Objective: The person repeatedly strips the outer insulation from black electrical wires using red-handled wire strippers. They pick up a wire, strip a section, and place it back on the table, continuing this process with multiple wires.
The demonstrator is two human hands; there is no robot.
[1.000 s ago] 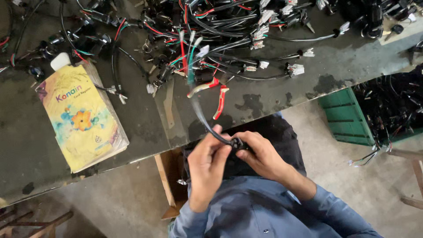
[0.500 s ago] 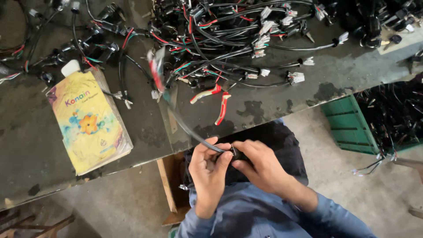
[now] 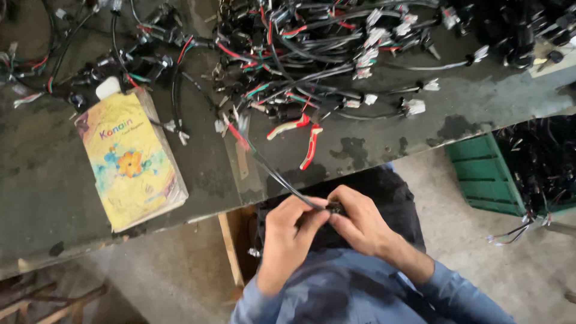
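Both hands meet below the table edge (image 3: 180, 210), left hand (image 3: 287, 234) and right hand (image 3: 360, 225) pinching the small dark connector (image 3: 334, 209) ending a thin black cable (image 3: 279, 177); it looks light, limp, best gripped at the rigid plug; red-handled pliers (image 3: 303, 135) lie nearby

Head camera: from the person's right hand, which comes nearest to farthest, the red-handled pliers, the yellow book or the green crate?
From the right hand:
1. Red-handled pliers, just above on the table.
2. Green crate, off to the right, on the floor.
3. Yellow book, far left on the table.
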